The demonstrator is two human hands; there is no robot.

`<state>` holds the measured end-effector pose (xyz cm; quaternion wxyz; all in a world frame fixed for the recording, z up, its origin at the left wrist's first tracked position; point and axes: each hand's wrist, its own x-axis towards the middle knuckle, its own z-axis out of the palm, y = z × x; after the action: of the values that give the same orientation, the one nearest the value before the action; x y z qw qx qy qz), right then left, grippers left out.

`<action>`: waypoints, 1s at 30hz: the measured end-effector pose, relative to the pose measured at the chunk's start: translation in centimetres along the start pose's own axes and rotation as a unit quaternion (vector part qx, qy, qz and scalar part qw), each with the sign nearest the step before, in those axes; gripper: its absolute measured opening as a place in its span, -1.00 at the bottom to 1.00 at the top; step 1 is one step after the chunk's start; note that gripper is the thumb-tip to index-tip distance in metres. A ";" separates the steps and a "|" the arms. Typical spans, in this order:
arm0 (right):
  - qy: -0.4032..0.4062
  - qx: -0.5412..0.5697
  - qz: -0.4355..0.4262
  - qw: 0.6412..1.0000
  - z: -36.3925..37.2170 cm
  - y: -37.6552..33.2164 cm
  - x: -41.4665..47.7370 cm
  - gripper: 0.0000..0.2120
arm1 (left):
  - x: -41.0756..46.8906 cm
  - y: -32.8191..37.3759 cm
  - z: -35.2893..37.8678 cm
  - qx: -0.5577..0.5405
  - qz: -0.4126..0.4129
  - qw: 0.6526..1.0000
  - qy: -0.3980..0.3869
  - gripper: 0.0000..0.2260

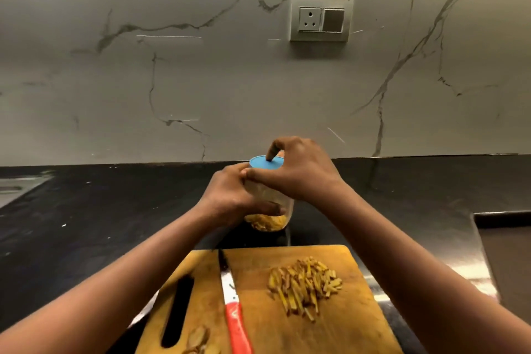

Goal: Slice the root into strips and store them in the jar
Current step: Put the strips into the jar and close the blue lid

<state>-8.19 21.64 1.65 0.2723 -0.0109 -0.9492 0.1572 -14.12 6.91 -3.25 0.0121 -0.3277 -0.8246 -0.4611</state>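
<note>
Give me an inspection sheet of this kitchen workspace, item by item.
Surface: black counter; wooden cutting board at the near edge.
Job's things: jar with blue lid on top, cut strips inside; loose pile and knife on the board.
Clutter: root scraps on the board.
Grips: left hand holds the jar; right hand grips the lid.
Cables: nothing seen.
Surroundings: marble wall, socket.

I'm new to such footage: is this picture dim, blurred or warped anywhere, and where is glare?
Head view: dim, warm light; the wide-angle lens swells the forearms toward the bottom corners; left hand on the jar and right hand on the lid look slightly soft; glare streaks the knife and the wall.
</note>
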 end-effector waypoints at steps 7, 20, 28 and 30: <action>0.048 -0.025 -0.047 0.997 0.3 -0.5 -0.6 -0.47 | -0.2 -0.6 -0.5 -0.028 0.017 0.999 -0.038 -0.53; -0.087 0.154 -0.097 0.979 -1.0 1.5 0.3 -0.66 | 0.0 -1.7 -0.8 -0.073 0.040 0.995 -0.058 -0.40; -0.131 0.300 -0.060 0.943 -3.8 4.6 0.8 -0.57 | 0.4 -1.9 -0.4 -0.119 0.044 0.987 -0.098 -0.27; -0.103 0.258 -0.053 0.959 -3.7 3.1 0.4 -0.59 | 0.3 -1.9 -0.2 -0.123 0.052 0.986 -0.102 -0.31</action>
<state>-6.81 25.70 3.85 0.1742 0.1260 -0.8986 0.3824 -15.47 6.26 -4.42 -0.0887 -0.4140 -0.7403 -0.5223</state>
